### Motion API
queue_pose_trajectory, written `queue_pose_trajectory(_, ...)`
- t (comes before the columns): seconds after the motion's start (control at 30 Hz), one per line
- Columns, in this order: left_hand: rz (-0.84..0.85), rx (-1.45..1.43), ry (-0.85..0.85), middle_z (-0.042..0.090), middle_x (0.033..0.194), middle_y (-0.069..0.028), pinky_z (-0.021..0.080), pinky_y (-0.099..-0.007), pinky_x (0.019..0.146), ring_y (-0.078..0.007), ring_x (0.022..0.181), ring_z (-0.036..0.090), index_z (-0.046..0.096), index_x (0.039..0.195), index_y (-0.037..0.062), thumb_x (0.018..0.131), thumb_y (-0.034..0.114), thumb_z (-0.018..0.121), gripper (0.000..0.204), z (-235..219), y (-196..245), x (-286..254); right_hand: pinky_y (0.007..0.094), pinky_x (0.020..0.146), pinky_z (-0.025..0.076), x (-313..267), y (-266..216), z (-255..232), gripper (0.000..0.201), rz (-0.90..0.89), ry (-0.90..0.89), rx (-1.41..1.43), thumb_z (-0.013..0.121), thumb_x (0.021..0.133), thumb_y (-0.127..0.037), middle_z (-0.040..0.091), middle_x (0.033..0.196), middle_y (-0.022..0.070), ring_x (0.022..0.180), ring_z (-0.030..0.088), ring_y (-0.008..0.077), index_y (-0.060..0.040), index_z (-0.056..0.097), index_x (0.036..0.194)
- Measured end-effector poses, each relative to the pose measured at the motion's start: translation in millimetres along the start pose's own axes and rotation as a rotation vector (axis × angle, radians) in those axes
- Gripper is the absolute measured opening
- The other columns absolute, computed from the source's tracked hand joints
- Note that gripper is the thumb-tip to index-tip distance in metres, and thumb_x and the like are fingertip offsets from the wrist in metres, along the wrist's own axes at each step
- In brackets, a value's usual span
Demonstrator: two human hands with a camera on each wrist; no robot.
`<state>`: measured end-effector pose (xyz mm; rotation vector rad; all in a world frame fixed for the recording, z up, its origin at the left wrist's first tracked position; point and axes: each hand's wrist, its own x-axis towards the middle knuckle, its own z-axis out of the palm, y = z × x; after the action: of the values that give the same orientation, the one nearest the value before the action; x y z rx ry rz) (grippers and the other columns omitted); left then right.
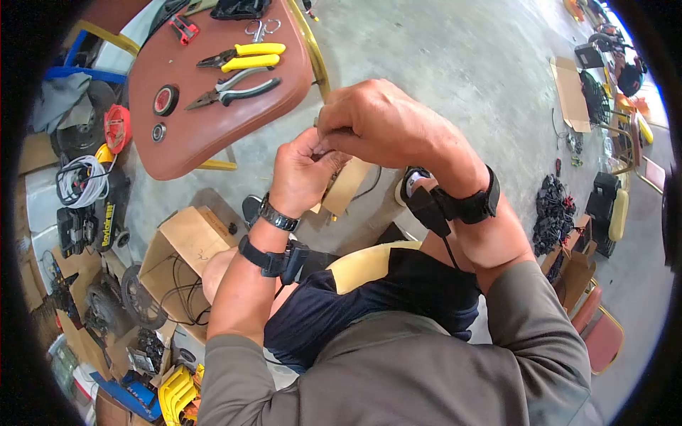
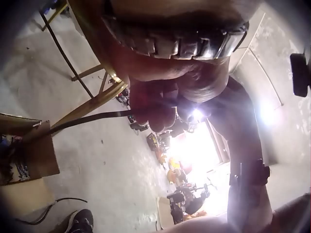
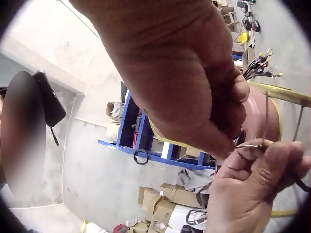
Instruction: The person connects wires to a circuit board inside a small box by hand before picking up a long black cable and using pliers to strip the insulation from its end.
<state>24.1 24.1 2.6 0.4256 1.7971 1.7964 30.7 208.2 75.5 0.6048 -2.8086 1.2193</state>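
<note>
In the head view both hands meet in front of the chest. My left hand point(image 1: 302, 177) pinches a dark cable point(image 2: 92, 118) between thumb and fingers; in the left wrist view the cable runs from the fingers toward a cardboard box. A thin pale wire end point(image 3: 250, 145) sticks out of the left fingertips in the right wrist view. My right hand point(image 1: 387, 121) is curled over the left fingertips, its thumb and finger tips pinching at that wire end. The right palm hides part of the grip. Beyond the hands is a brown padded seat point(image 1: 206, 135) bearing tools.
On the seat lie yellow-handled pliers point(image 1: 252, 58), grey-handled pliers point(image 1: 234, 88), scissors point(image 1: 263, 30) and a red-and-black tape roll point(image 1: 165, 101). A cardboard box point(image 1: 181, 245) with black cables stands by the left leg. Dark cable bundles point(image 1: 554, 213) lie on the floor at right.
</note>
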Motion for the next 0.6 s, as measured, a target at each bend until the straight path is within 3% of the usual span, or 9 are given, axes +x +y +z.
queue_pose_trajectory(0.17,0.095,0.272,0.119,0.069,0.085,0.0013,0.051,-0.0236,0.069,-0.0035,0.076,0.058,0.068,0.104,0.0014,0.086,0.005,0.076,0.020,-0.2,2.8,3.3,0.0409,0.065,0.051,-2.5,-3.3,3.4,0.007,-0.075,-0.036,-0.192,0.068,0.072,-0.009,0.058,0.071,0.0109,0.073,0.062,0.0328,-0.0033,0.065,0.073)
queue_pose_trajectory(0.27,0.031,0.253,0.150,0.069,0.084,0.0019,0.051,-0.0239,0.068,-0.0034,0.075,0.057,0.068,0.101,0.0006,0.086,0.006,0.075,0.017,-2.1,1.9,4.5,0.0390,0.067,0.053,-1.2,-0.8,8.5,0.007,-0.091,-0.099,-0.345,0.069,0.067,-0.010,0.057,0.072,0.0068,0.078,0.063,0.0280,-0.0070,0.064,0.072)
queue_pose_trajectory(0.37,0.103,0.230,0.182,0.068,0.083,0.0023,0.050,-0.0238,0.067,-0.0034,0.074,0.057,0.066,0.097,-0.0005,0.086,0.005,0.075,0.015,-3.9,-6.5,8.6,0.0380,0.067,0.053,-2.4,-3.9,12.3,0.008,-0.139,0.085,-0.342,0.070,0.066,-0.011,0.058,0.076,0.0052,0.078,0.062,0.0262,-0.0077,0.064,0.070)
queue_pose_trajectory(0.5,0.234,0.378,0.254,0.066,0.080,0.0025,0.049,-0.0226,0.067,-0.0035,0.072,0.055,0.064,0.093,-0.0015,0.087,0.005,0.075,0.014,-4.5,-6.1,12.2,0.0361,0.071,0.052,-2.6,-5.7,18.1,0.008,-0.173,0.170,-0.371,0.069,0.065,-0.010,0.058,0.081,0.0049,0.080,0.060,0.0248,-0.0080,0.065,0.071)
queue_pose_trajectory(0.6,0.247,0.253,0.312,0.066,0.080,0.0030,0.048,-0.0223,0.067,-0.0037,0.073,0.055,0.065,0.093,-0.0015,0.087,0.003,0.073,0.011,0.3,-3.7,14.8,0.0355,0.075,0.051,-3.2,-1.3,22.9,0.008,-0.177,0.215,-0.398,0.068,0.067,-0.010,0.058,0.085,0.0038,0.085,0.058,0.0240,-0.0078,0.065,0.073)
